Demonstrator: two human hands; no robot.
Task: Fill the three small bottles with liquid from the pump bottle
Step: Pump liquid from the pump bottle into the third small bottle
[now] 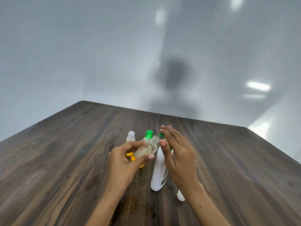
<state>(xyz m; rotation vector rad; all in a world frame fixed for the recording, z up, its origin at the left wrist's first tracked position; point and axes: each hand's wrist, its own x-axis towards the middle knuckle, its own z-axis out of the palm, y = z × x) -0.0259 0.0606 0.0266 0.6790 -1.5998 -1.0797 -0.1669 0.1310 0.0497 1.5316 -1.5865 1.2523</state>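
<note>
Holding a clear uncapped small bottle, partly filled, tilted in our left hand at the pump bottle nozzle, right hand curled over the pump; green-capped bottle looks done, open white bottle apparently still unfilled on the surface.

Right hand hides pump bottle head; small white object half behind forearm.

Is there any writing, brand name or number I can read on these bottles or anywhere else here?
No text is readable.
Pump bottle: a dark green label with small white marks, too blurred and partly hidden by the right hand.
Small clear bottle in the left hand: no label visible.
</note>
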